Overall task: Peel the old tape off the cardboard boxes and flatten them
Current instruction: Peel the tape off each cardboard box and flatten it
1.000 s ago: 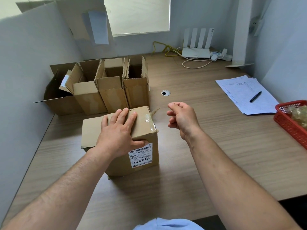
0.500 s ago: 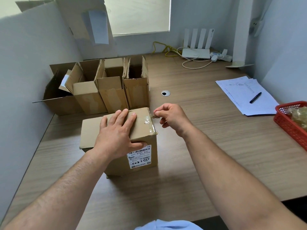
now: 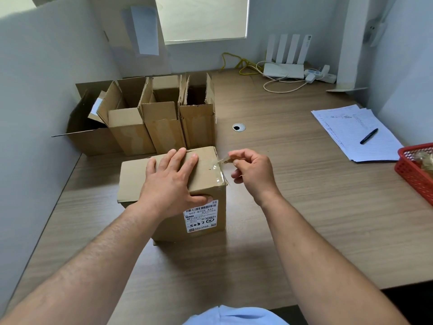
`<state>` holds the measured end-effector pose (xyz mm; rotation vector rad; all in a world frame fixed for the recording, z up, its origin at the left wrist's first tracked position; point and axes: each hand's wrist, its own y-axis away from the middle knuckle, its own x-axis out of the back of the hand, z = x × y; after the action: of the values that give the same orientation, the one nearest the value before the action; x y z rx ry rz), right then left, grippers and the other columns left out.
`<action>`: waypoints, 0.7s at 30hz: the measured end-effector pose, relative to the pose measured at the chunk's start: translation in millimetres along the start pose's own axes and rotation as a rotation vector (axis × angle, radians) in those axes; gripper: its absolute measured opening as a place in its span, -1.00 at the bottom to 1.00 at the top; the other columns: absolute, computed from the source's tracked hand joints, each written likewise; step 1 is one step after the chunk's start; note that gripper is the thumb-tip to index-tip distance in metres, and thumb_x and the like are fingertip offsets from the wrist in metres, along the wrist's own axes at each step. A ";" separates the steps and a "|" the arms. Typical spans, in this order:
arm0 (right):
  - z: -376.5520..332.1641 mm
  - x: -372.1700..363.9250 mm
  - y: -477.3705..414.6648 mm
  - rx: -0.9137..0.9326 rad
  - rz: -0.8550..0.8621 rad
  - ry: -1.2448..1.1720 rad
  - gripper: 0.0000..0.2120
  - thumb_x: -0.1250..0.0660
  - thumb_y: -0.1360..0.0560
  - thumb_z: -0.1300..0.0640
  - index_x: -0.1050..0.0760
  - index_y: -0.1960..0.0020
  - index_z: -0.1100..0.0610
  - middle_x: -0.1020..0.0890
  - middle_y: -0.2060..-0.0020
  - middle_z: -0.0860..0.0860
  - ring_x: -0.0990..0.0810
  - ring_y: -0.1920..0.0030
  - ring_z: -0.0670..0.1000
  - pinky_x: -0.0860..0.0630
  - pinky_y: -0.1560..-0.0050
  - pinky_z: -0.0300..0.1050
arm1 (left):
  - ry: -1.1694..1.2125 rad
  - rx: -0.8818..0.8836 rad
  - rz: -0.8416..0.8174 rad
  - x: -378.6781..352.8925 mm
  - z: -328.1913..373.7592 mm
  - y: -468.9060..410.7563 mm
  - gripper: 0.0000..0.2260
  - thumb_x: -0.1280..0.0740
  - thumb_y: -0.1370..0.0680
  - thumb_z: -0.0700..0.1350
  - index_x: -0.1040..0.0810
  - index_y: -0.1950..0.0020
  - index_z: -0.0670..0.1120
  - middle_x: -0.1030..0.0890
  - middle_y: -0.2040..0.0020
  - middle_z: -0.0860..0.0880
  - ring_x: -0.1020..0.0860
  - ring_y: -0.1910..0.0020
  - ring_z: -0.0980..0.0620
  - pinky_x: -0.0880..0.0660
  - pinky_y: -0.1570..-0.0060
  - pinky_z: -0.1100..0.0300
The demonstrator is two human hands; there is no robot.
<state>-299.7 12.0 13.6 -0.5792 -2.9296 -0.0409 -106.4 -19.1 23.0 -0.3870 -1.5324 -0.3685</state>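
the thumb and forefinger [image 3: 235,158] of the right hand [image 3: 254,171] pinched the lifted end of the clear tape [image 3: 219,168], just off the far right corner of the box top; the remaining right fingers were curled toward the palm. the rest of the tape lay stuck along the right edge of the top, wrinkled. the left hand [image 3: 171,184] lay flat on the closed cardboard box [image 3: 133,181], fingers straight and spread across the top, thumb pressed against the near face just above a white shipping label [image 3: 202,216]. the box stood upright on the wooden desk [image 3: 281,207], near the person and left of centre. behind it, close to its far edge, a row of open boxes [image 3: 164,127] stood side by side against the left partition, flaps raised. a round cable grommet [image 3: 239,127] sat in the desk to the right of the row. at far right lay a stack of papers [image 3: 346,127] with a black pen [image 3: 369,136] on it, and beside them a red basket [image 3: 414,170]. a white router [image 3: 284,69] sat at the back wall.
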 end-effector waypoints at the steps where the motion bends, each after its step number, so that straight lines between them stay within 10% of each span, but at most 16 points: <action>1: -1.7 -1.8 -2.1 -0.029 0.001 0.011 -0.73 -0.27 -0.51 0.29 -0.56 -0.14 0.05 -0.61 0.09 0.03 -0.55 0.41 -0.07 -0.50 0.37 -0.16 | -0.004 -0.001 0.003 -0.5 1.0 1.6 -0.05 -0.16 -0.31 0.54 0.11 -0.55 0.14 0.09 -0.58 0.02 0.15 -0.54 -0.01 0.13 -0.47 -0.13; 4: -10.0 0.3 -11.1 -0.061 0.031 0.057 -0.51 -0.29 -0.51 0.18 -0.34 -0.42 0.06 -0.53 -0.03 0.02 -0.57 0.33 -0.01 -0.51 0.30 -0.09 | -0.018 0.000 0.014 -2.1 3.3 4.5 -0.05 -0.15 -0.32 0.54 0.13 -0.55 0.14 0.10 -0.59 0.01 0.15 -0.54 -0.02 0.13 -0.47 -0.13; 8: -22.5 0.1 -13.3 0.148 0.013 0.354 -0.93 -0.35 -0.48 0.02 -0.54 0.13 0.01 -0.60 0.16 0.01 -0.53 0.20 -0.02 -0.48 0.17 -0.11 | -0.015 0.005 0.005 -1.2 3.4 3.1 -0.04 -0.14 -0.31 0.55 0.13 -0.55 0.14 0.11 -0.59 0.02 0.16 -0.54 -0.02 0.14 -0.47 -0.14; 14: -36.8 -26.7 -12.9 0.125 -0.075 0.961 -0.71 -0.23 -0.45 -0.18 -0.36 0.25 0.03 -0.58 0.19 0.05 -0.43 0.20 0.10 -0.27 0.22 -0.11 | -0.026 0.007 0.015 -2.3 3.3 2.6 -0.03 -0.10 -0.28 0.56 0.13 -0.55 0.13 0.10 -0.58 0.02 0.15 -0.54 -0.01 0.12 -0.46 -0.14; 21: -33.1 -16.2 -11.6 -0.010 -0.174 0.549 -0.80 -0.21 -0.45 0.19 -0.42 0.34 0.18 -0.61 0.36 0.17 -0.57 0.30 0.16 -0.51 0.21 0.03 | -0.017 0.008 0.002 -3.8 1.4 -0.1 -0.03 -0.11 -0.29 0.57 0.15 -0.54 0.15 0.12 -0.58 0.02 0.16 -0.54 -0.01 0.15 -0.47 -0.17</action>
<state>-284.4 -6.7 43.8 -0.2564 -2.4325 -0.2003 -107.7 -18.5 19.2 -0.3858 -1.5498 -0.3585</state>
